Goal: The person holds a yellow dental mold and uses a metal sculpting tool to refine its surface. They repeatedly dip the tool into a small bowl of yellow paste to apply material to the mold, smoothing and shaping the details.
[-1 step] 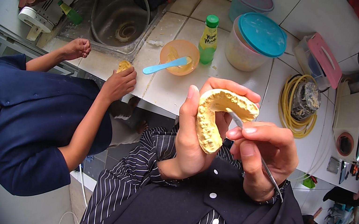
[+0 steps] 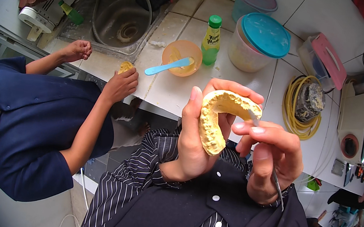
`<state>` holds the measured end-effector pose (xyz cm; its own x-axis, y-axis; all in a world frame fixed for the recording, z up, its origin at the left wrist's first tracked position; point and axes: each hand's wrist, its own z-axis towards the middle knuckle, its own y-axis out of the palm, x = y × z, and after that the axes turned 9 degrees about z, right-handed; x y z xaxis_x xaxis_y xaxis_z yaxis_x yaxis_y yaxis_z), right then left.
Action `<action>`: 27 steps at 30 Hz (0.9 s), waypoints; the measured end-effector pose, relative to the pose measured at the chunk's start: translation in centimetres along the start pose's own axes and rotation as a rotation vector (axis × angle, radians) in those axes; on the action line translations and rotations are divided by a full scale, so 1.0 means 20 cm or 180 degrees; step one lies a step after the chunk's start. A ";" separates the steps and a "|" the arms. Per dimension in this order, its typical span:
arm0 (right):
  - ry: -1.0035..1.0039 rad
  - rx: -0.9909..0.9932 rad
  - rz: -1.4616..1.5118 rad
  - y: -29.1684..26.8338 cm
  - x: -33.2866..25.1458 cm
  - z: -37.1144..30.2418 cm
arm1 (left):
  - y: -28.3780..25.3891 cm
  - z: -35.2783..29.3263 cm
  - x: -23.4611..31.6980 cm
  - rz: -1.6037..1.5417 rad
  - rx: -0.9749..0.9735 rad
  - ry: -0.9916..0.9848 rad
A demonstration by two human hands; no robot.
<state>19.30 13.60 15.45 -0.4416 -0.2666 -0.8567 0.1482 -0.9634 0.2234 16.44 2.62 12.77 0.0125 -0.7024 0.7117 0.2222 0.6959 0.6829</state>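
A yellow plaster dental cast (image 2: pixel 212 118), shaped like a horseshoe with a row of teeth, is held up in front of my chest. My left hand (image 2: pixel 196 137) wraps round it from behind, thumb along its left side. Pinched in my right hand (image 2: pixel 276 153) is a thin metal carving tool (image 2: pixel 278 187). Its tip meets the cast at the right end of the arch, and its other end sticks out below my palm. Part of the tool's shaft is hidden by my fingers.
On the white tiled counter stand an orange bowl (image 2: pixel 167 56) with a blue spatula (image 2: pixel 168 66), a green bottle (image 2: pixel 211 41), a teal-lidded tub (image 2: pixel 245 52) and a coiled yellow hose (image 2: pixel 291 110). At left, a co-worker in navy (image 2: pixel 42 114) holds a yellow piece (image 2: pixel 126 66) by the sink (image 2: pixel 111 20).
The tool's tip has moved from the inner side of the arch to its right end, and my right fingers have shifted slightly. The cast and my left hand stay put.
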 end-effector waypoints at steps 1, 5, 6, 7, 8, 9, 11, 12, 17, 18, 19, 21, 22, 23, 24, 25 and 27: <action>-0.0224 -0.0135 -0.0409 -0.01 -0.01 0.02 | 0.00 0.00 0.00 0.0098 0.0005 0.0018; -0.0606 -0.0772 -0.1693 -0.06 -0.05 0.07 | 0.00 0.00 0.01 0.0312 0.0068 -0.0023; -0.0493 -0.0741 -0.1618 -0.05 -0.04 0.06 | 0.00 0.00 0.01 0.0322 0.0117 -0.0049; -0.0465 -0.0763 -0.1560 -0.05 -0.03 0.06 | 0.00 0.00 0.02 0.0365 0.0134 -0.0056; -0.0438 -0.0777 -0.1510 -0.05 -0.03 0.06 | 0.01 0.00 0.02 0.0402 0.0144 -0.0069; -0.0410 -0.0792 -0.1460 -0.06 -0.02 0.05 | 0.01 0.00 0.02 0.0440 0.0153 -0.0082; -0.0448 -0.0805 -0.1411 -0.05 -0.01 0.06 | 0.01 0.00 0.02 0.0438 0.0207 -0.0071; -0.0466 -0.0813 -0.1384 -0.05 0.00 0.06 | 0.01 0.00 0.02 0.0438 0.0237 -0.0064; -0.0416 -0.0787 -0.1334 -0.05 -0.01 0.05 | 0.01 -0.01 0.01 0.0459 0.0212 -0.0048; -0.0407 -0.0781 -0.1320 -0.05 0.00 0.05 | 0.01 -0.01 0.01 0.0463 0.0210 -0.0036; -0.0381 -0.0770 -0.1273 -0.05 0.00 0.04 | 0.01 -0.01 0.02 0.0455 0.0214 -0.0029; -0.0319 -0.0730 -0.1181 -0.04 0.00 0.04 | 0.01 -0.01 0.02 0.0441 0.0217 -0.0035; -0.0292 -0.0688 -0.1142 -0.04 0.00 0.04 | 0.01 -0.01 0.02 0.0483 0.0225 -0.0038; -0.0269 -0.0655 -0.1095 -0.04 0.00 0.03 | 0.01 -0.01 0.02 0.0529 0.0238 -0.0033; -0.0246 -0.0621 -0.1049 -0.04 0.00 0.03 | 0.01 -0.02 0.02 0.0574 0.0251 -0.0029; -0.0237 -0.0565 -0.0988 -0.04 0.01 0.03 | 0.01 -0.02 0.02 0.0565 0.0256 -0.0042; -0.0219 -0.0445 -0.0873 -0.02 0.01 0.02 | 0.01 -0.02 0.02 0.0542 0.0259 -0.0073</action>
<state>18.73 14.02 15.41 -0.5401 -0.0033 -0.8416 0.1335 -0.9877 -0.0818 16.85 2.40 13.08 0.0207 -0.5705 0.8210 0.1392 0.8148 0.5627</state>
